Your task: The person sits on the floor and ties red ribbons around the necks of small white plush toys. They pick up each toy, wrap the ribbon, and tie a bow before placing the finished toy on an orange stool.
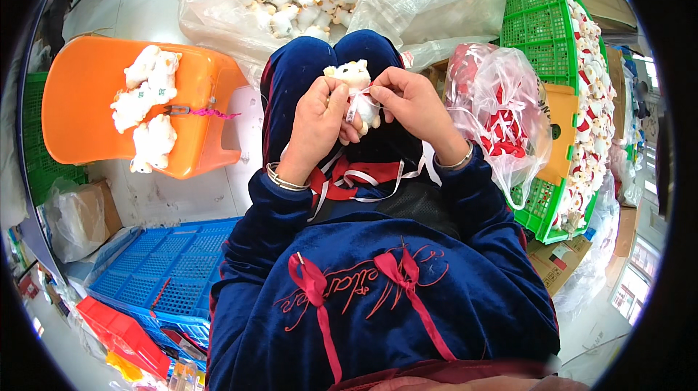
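1. Pale floor crowded with crates: a blue lattice crate (167,267) and a green mesh crate (542,34).
2. Smooth orange plastic stool (87,111) bears fluffy white toys (149,111).
3. Left hand (316,125) clasps a plush white toy (356,89) over the lap.
4. Right hand (418,107) pinches its satin ribbon (355,107).
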